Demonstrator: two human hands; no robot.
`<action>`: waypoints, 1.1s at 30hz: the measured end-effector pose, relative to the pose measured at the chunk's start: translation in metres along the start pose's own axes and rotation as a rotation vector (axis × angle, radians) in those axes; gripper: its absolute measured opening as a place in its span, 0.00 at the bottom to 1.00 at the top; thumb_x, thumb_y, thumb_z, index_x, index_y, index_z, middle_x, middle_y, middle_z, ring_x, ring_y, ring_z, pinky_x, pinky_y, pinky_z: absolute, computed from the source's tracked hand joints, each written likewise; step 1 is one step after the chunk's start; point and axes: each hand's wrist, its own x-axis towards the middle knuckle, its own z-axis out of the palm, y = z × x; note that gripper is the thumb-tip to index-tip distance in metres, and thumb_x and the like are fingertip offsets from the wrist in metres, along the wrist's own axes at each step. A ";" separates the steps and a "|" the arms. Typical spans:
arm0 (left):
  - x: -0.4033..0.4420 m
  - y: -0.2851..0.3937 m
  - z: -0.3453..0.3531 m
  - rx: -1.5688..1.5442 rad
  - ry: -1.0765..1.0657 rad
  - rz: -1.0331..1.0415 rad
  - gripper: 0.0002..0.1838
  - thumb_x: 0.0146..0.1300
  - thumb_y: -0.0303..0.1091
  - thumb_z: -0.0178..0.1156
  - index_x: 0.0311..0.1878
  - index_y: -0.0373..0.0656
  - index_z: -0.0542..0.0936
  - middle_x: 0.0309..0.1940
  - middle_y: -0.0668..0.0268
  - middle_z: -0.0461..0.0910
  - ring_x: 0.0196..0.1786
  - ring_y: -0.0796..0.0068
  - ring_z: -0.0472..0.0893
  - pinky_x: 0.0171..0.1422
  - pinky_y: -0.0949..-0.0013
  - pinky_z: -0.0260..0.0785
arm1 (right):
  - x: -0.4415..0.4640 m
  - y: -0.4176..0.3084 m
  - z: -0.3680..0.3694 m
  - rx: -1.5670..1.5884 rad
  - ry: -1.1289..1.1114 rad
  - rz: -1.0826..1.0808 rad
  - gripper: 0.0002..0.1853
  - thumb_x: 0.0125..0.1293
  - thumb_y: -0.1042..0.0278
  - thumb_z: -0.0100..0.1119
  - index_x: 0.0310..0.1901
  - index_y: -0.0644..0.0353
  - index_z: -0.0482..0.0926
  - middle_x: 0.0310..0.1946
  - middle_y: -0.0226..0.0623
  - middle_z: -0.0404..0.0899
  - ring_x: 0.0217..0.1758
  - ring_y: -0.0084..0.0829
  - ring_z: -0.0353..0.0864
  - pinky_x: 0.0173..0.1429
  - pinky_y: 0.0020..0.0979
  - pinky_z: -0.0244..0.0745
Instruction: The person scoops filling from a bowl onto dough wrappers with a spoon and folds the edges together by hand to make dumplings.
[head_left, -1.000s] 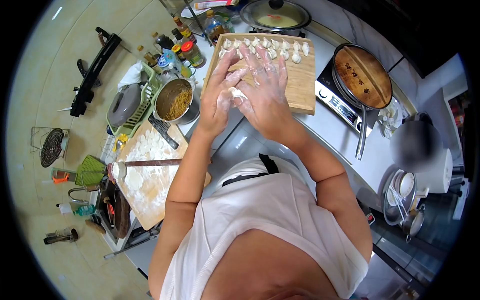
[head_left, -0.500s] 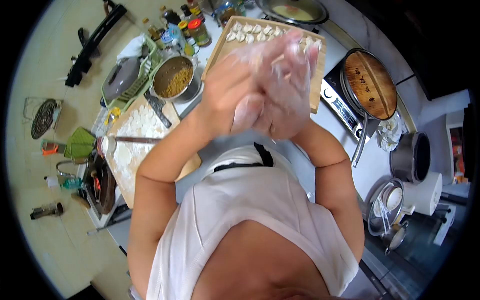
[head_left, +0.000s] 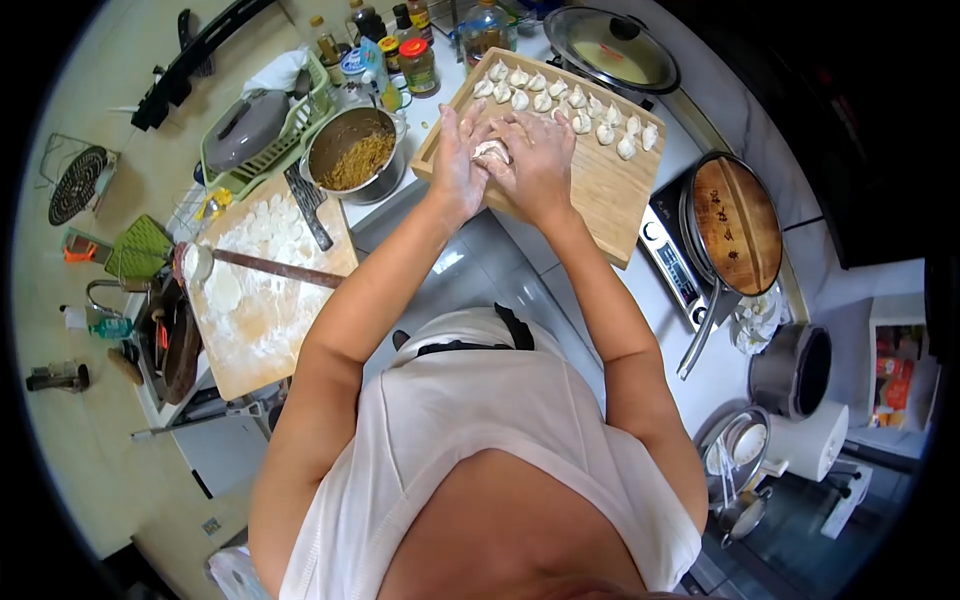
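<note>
A small white dumpling is pinched between my two floury hands, over the near left edge of a wooden tray. My left hand closes on it from the left, and my right hand grips it from the right. Rows of folded dumplings lie along the far side of the tray. To the left stands a metal pot of yellowish-brown filling. On a floured board are dough pieces, a flat round wrapper, a rolling pin and a cleaver.
A lidded pan stands behind the tray. To the right, a wok with a wooden lid sits on an induction cooker. Bottles and jars crowd the back left, beside a green basket. A grey pot is farther right.
My hands, first spread over the tray and then raised and clasped together, are lower now, around the dumpling. The view has turned, so the tray appears tilted and more of its dumplings show.
</note>
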 end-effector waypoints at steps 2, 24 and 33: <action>0.000 0.002 -0.006 0.036 -0.003 0.054 0.40 0.68 0.66 0.27 0.68 0.42 0.57 0.60 0.56 0.70 0.63 0.63 0.70 0.66 0.60 0.62 | 0.005 -0.008 0.000 -0.037 0.018 -0.035 0.20 0.49 0.57 0.67 0.45 0.54 0.79 0.48 0.34 0.76 0.53 0.39 0.71 0.63 0.50 0.55; -0.118 0.085 -0.214 -0.214 0.440 0.124 0.37 0.71 0.61 0.23 0.69 0.41 0.57 0.60 0.54 0.68 0.62 0.63 0.69 0.68 0.53 0.58 | 0.020 -0.170 0.171 0.603 -0.545 -0.246 0.07 0.57 0.68 0.59 0.36 0.60 0.81 0.32 0.42 0.76 0.39 0.44 0.76 0.42 0.40 0.71; -0.226 0.085 -0.365 -0.318 0.937 0.251 0.35 0.71 0.61 0.29 0.63 0.40 0.66 0.57 0.53 0.72 0.58 0.58 0.73 0.63 0.57 0.66 | 0.002 -0.273 0.303 0.466 -0.681 -0.332 0.08 0.58 0.66 0.57 0.28 0.62 0.77 0.29 0.47 0.76 0.38 0.47 0.76 0.41 0.43 0.72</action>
